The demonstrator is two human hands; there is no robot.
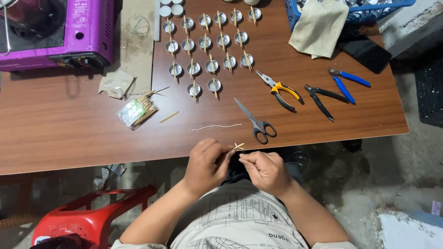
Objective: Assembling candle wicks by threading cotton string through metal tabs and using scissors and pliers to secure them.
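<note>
Head view: both hands work just off the near edge of the brown wooden desk, over the lap. Left hand is curled, fingertips pinched on a short thin wooden stick that pokes out toward the desk edge. Right hand is also curled, thumb and forefinger pinched together just beside the stick; what it grips is too small to tell. Red plastic stool sits low left, beside the person.

On the desk, nearest the hands: loose white string, then grey-handled scissors lying open. Left of those, a clear plastic packet of wooden sticks with a few sticks spilled out beside it. Right of the scissors: yellow-and-black needle-nose pliers, black-handled cutters, blue-handled pliers.

Further back: rows of small round metal cups, most with a stick laid across the rim. Far left, a purple portable gas stove. Far right, a beige cloth draped over a blue plastic basket.
</note>
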